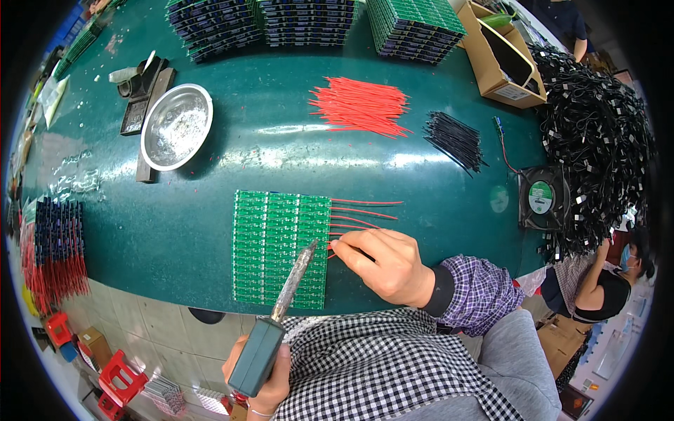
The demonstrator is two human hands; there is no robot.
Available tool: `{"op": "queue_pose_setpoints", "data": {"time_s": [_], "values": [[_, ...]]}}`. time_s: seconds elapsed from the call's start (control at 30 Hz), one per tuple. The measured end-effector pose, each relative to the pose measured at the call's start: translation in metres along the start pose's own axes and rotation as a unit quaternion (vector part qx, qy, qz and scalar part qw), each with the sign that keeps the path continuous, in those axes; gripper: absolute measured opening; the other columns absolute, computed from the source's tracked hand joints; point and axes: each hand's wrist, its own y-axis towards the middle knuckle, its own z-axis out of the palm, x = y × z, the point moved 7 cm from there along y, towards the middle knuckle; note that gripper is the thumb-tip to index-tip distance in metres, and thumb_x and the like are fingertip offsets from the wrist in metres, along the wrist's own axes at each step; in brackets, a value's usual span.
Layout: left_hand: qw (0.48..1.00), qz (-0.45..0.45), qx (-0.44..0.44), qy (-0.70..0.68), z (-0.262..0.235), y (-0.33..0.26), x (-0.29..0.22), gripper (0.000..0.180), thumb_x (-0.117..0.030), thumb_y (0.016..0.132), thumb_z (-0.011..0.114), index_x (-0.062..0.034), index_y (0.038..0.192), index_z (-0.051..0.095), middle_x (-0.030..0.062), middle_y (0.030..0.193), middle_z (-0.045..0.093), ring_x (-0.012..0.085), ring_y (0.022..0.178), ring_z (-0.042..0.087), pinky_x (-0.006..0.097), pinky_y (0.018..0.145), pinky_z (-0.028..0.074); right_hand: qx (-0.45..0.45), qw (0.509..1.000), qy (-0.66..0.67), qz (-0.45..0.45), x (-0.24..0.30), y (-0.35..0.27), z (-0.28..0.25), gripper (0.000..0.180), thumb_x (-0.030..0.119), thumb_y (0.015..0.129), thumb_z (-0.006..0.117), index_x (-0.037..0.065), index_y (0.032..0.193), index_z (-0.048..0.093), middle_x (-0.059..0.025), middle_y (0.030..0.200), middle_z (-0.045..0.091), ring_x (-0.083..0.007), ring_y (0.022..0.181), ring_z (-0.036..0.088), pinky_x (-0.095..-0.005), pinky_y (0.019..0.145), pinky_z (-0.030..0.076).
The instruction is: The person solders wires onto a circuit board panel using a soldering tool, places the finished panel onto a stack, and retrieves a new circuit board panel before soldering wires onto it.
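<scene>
A green circuit board panel lies at the table's near edge, divided into many small boards. My left hand is wrapped round the teal handle of a soldering iron. The iron's tip points up and touches or hovers just over the panel's right side. Closed in a pinch, my right hand holds a red wire at that same edge, its fingertips beside the iron's tip. Above my right hand, several red wires stick out rightward from the panel.
Red wires and black wires lie in piles beyond the panel. A metal bowl rests on a dark stand at left. Board stacks, a cardboard box, a fan and heaped black cables line the far and right sides.
</scene>
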Motion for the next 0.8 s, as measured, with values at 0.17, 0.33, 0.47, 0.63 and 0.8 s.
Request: {"op": "queue_pose_setpoints", "data": {"time_s": [0.17, 0.33, 0.47, 0.63, 0.8], "values": [[1.0, -0.021, -0.001, 0.002, 0.001, 0.001, -0.002, 0.022, -0.009, 0.075, 0.08, 0.0015, 0.093, 0.072, 0.0169, 0.085, 0.069, 0.0304, 0.066, 0.069, 0.036, 0.055, 0.052, -0.007, 1.0, -0.006, 0.0, 0.0, -0.002, 0.003, 0.025, 0.004, 0.076, 0.073, -0.001, 0.101, 0.068, -0.0068, 0.09, 0.067, -0.0182, 0.075, 0.067, -0.0289, 0.061, 0.054], [1.0, -0.013, -0.008, -0.003, 0.001, 0.0, -0.003, 0.023, -0.01, 0.076, 0.08, 0.0021, 0.094, 0.072, 0.0171, 0.086, 0.07, 0.03, 0.067, 0.07, 0.036, 0.057, 0.053, -0.036, 0.999, 0.008, -0.008, 0.002, -0.002, 0.001, 0.025, 0.005, 0.075, 0.074, -0.001, 0.098, 0.07, -0.0081, 0.091, 0.069, -0.0198, 0.074, 0.068, -0.0293, 0.06, 0.054], [1.0, -0.021, -0.006, -0.001, 0.001, 0.0, -0.004, 0.023, -0.008, 0.076, 0.08, 0.0024, 0.094, 0.072, 0.0174, 0.087, 0.07, 0.03, 0.067, 0.07, 0.036, 0.058, 0.053, -0.06, 0.998, 0.022, -0.019, 0.008, -0.004, -0.006, 0.026, 0.006, 0.073, 0.074, -0.002, 0.099, 0.072, -0.0099, 0.092, 0.072, -0.0214, 0.073, 0.069, -0.0298, 0.06, 0.054], [1.0, 0.014, -0.01, -0.005, 0.001, 0.002, -0.009, 0.023, -0.006, 0.075, 0.08, 0.0027, 0.095, 0.072, 0.0176, 0.088, 0.071, 0.0299, 0.068, 0.07, 0.035, 0.058, 0.054, -0.017, 0.999, 0.031, -0.004, 0.006, -0.009, 0.001, 0.026, 0.004, 0.077, 0.072, -0.002, 0.102, 0.069, -0.009, 0.095, 0.068, -0.0196, 0.074, 0.067, -0.0303, 0.062, 0.054], [1.0, 0.018, -0.009, -0.022, 0.002, 0.0, -0.011, 0.022, -0.006, 0.074, 0.08, 0.0025, 0.093, 0.072, 0.0169, 0.089, 0.071, 0.03, 0.069, 0.071, 0.035, 0.059, 0.055, -0.011, 1.0, 0.02, 0.003, 0.007, -0.008, 0.001, 0.029, 0.006, 0.076, 0.073, 0.0, 0.104, 0.072, -0.0078, 0.093, 0.07, -0.0181, 0.071, 0.069, -0.0286, 0.06, 0.054]]}}
